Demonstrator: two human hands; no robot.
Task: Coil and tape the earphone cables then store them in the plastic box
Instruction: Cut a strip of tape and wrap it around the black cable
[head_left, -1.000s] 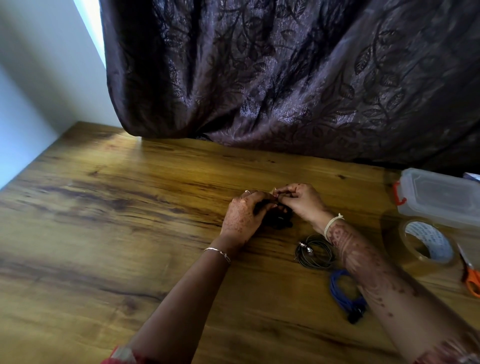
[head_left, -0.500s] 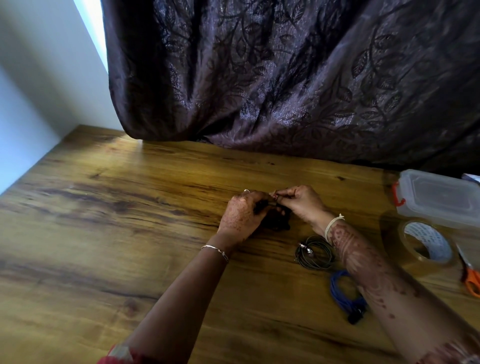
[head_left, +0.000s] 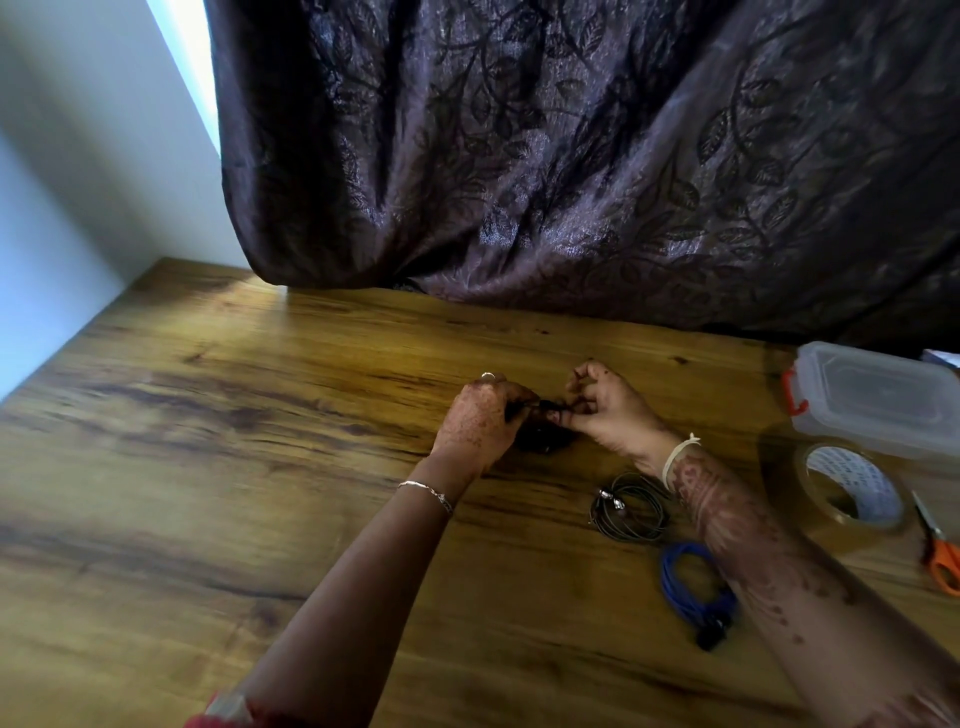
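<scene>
A black earphone cable (head_left: 543, 434) is bunched on the wooden table between my hands. My left hand (head_left: 480, 423) grips the bundle from the left. My right hand (head_left: 605, 410) pinches a strand of it from the right, fingers curled. A dark grey coiled earphone cable (head_left: 631, 506) lies just below my right wrist. A blue coiled cable (head_left: 693, 590) lies nearer me, partly hidden by my right forearm. The clear plastic box (head_left: 878, 400) with a red latch stands shut at the right edge. A roll of brown tape (head_left: 852, 491) lies in front of it.
Orange-handled scissors (head_left: 940, 553) lie at the right edge beside the tape. A dark patterned curtain (head_left: 571, 156) hangs over the table's (head_left: 208, 467) far edge. A pale wall borders the table on the left.
My right hand has pulled slightly to the right and lifted its fingers, drawing a strand of the black cable out. My left hand keeps its grip.
</scene>
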